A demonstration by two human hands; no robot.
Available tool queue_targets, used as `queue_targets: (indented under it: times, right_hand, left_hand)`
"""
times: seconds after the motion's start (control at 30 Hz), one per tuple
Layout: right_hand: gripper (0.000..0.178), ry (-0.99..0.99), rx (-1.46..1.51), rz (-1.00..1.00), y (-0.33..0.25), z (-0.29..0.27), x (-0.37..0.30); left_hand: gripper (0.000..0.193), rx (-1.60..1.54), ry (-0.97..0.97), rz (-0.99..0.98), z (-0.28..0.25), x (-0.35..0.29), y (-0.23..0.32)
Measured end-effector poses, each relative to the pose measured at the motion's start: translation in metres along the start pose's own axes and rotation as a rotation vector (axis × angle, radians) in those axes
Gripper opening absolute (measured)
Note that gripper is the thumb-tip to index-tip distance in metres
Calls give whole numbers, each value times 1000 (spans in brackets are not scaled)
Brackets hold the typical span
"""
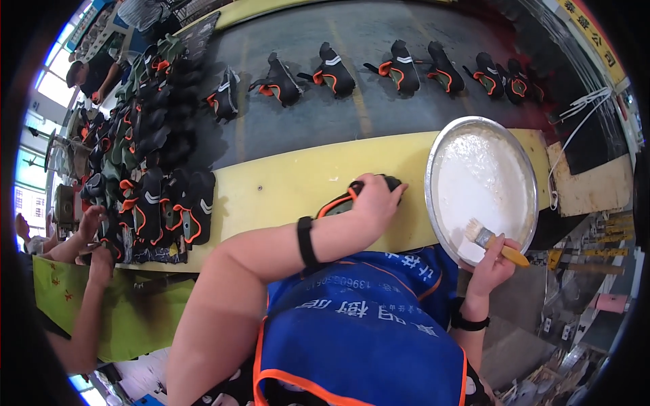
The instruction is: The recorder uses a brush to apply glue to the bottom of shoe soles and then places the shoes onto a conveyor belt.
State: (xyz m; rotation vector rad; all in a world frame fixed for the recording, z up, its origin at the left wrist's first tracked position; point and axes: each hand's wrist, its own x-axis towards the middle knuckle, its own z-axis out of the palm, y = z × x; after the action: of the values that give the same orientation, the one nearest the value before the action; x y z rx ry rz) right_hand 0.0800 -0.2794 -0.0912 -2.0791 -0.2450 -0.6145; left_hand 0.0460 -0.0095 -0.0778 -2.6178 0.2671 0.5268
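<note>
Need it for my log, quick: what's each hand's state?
Left hand: closed on a black, orange-trimmed shoe upper.
Right hand: closed around a yellow-handled brush.

Printing shows in two places, told here from the metal bowl (481, 120). Below and left of the bowl, a blue apron (379, 348) carries pale lettering: a row of large characters across its front, a line of digits above that, smaller characters nearby, and more large characters along the edge closest to the bowl. Beyond the bowl, up and to its right, a yellow sign (586, 28) bears a line of large, dark characters.
</note>
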Motion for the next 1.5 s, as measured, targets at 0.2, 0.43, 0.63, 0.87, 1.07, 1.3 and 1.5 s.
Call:
queue_targets:
  times: [0.2, 0.43, 0.63, 0.87, 1.07, 1.3, 1.5]
  right_hand:
    - [16, 21, 61, 113, 2, -2, -2]
    - [11, -14, 154, 43, -4, 0, -1]
    - [7, -27, 163, -40, -10, 1, 1]
    - [8, -21, 128, -42, -8, 0, 1]
    - [11, 39, 95, -17, -6, 2, -1]
    - [11, 58, 154, 71, -8, 1, -1]
    - [9, 33, 181, 30, -9, 1, 0]
  left_hand:
    - [60, -124, -71, -113, 21, 7, -34]
    - [71, -199, -340, -428, 88, -62, -119]
    - [78, -202, -331, -432, 83, -65, -111]
    - [65, -220, -46, -186, 14, 18, -40]
    - [62, 1, -152, 77, -23, 45, -11]
    - [66, -124, -235, -346, 44, 31, -105]
    - [72, -173, -432, -569, 92, -15, -167]
